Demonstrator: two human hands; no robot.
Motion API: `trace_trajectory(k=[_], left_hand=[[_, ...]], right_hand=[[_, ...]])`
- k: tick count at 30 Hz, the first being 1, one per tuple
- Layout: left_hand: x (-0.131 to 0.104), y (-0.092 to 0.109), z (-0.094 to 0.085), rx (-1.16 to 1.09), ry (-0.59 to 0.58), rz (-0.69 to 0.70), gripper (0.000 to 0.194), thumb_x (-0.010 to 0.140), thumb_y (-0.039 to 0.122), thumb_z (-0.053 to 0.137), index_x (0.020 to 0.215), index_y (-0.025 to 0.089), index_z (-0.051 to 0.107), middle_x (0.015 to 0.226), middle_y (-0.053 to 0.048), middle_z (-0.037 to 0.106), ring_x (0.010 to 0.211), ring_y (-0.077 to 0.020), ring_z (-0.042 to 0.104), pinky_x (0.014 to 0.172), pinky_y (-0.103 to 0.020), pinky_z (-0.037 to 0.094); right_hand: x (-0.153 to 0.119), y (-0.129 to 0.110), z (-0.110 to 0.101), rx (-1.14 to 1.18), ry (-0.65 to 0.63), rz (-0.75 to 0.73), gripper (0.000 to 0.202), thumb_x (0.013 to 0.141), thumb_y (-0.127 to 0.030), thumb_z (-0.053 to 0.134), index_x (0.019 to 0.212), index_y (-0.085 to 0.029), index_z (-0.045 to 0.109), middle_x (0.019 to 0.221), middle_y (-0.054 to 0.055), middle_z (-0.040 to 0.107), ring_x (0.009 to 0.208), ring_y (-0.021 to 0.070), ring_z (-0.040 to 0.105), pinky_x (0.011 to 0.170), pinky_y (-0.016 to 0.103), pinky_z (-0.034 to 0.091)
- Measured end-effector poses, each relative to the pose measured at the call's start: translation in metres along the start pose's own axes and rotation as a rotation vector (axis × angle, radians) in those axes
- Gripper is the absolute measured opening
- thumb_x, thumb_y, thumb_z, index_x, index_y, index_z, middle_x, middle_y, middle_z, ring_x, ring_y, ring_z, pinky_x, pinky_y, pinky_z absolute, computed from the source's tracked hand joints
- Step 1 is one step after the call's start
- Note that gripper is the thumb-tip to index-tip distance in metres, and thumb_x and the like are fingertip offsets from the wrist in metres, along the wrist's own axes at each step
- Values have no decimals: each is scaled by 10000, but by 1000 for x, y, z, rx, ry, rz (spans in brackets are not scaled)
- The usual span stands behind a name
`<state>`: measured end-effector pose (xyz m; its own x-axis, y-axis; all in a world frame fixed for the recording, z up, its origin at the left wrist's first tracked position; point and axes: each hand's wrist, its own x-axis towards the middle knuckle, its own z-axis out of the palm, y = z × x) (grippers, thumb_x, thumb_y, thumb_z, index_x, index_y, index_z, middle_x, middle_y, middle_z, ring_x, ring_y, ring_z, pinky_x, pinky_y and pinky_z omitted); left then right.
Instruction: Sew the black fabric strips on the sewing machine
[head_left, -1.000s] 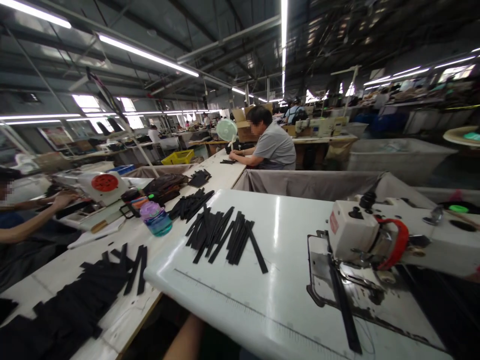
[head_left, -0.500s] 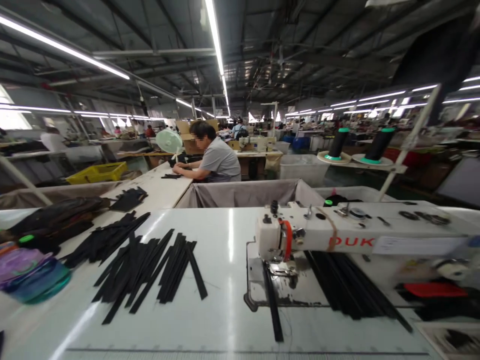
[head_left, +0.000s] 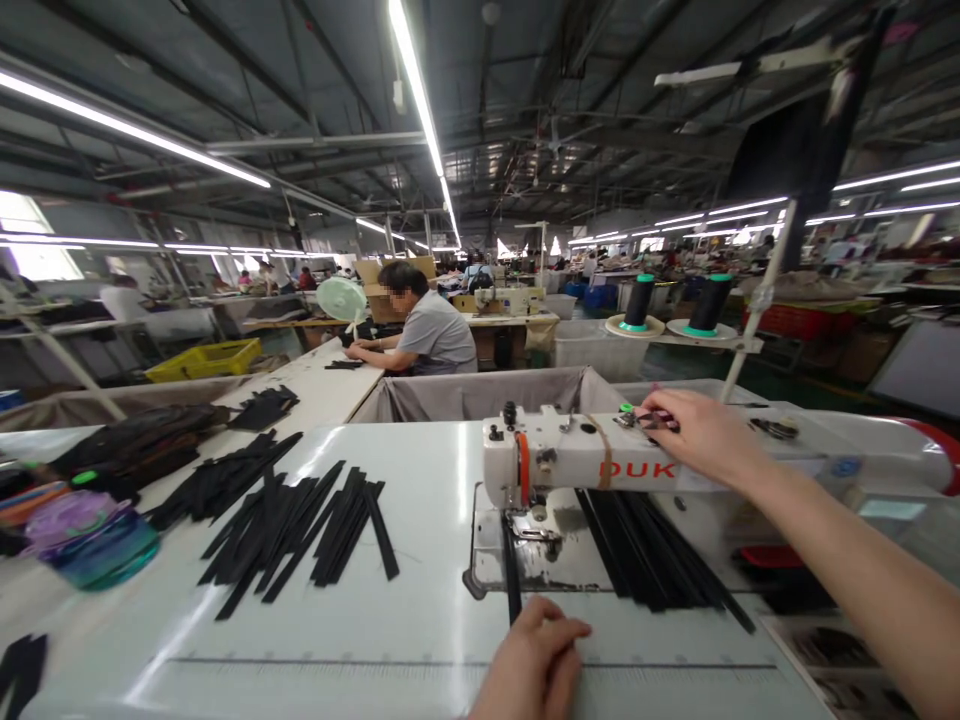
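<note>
My left hand (head_left: 534, 660) is low on the white table, its fingers loosely curled and pointing right. A black fabric strip (head_left: 511, 570) runs from under the presser foot (head_left: 534, 530) to this hand, which covers its near end. Whether the fingers grip it is hidden. Above the arm of the white sewing machine (head_left: 555, 460), my right hand (head_left: 694, 425) is closed with bent fingers at a small dark metallic thing (head_left: 660, 421). I cannot tell if that is a loose tool or a machine part. More black strips (head_left: 637, 560) lie behind the needle area, under the arm.
Loose piles of black strips (head_left: 262, 530) spread over the table's left. A purple-and-teal container (head_left: 97, 540) stands at the left edge. Thread cones (head_left: 637, 303) sit on a stand behind the machine. A co-worker (head_left: 435, 325) sits beyond the cloth-lined bin (head_left: 480, 397).
Both my hands have come into view, the left at the near end of the strip, the right on top of the machine. The view has shifted, moving the machine leftward in the picture.
</note>
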<state>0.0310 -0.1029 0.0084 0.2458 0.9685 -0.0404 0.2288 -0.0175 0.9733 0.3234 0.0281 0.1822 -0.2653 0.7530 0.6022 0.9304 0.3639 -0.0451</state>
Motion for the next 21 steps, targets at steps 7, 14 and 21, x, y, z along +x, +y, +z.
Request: trace_trajectory(k=[7, 14, 21], left_hand=[[55, 1, 35, 358, -168, 221, 594, 754, 45, 527, 1328, 193, 572, 1142, -127, 604, 1053, -287, 571, 962, -375, 417], [41, 6, 28, 303, -90, 217, 280, 753, 76, 565, 1001, 163, 665, 1026, -94, 621, 966, -235, 574, 902, -336, 432], [42, -2, 30, 193, 25, 133, 219, 807, 174, 580, 1021, 164, 620, 904, -54, 604, 800, -190, 555, 762, -301, 440]], right_hand=[[-3, 5, 9, 36, -27, -8, 334, 916, -480, 425, 787, -223, 595, 688, 18, 634, 599, 176, 558, 569, 278, 350], [2, 9, 14, 114, 125, 94, 368, 828, -554, 552, 701, -215, 617, 653, 25, 643, 594, 171, 574, 560, 280, 362], [1, -12, -29, 211, 329, 173, 356, 911, -529, 487, 956, -207, 631, 779, 76, 676, 631, 188, 601, 597, 306, 450]])
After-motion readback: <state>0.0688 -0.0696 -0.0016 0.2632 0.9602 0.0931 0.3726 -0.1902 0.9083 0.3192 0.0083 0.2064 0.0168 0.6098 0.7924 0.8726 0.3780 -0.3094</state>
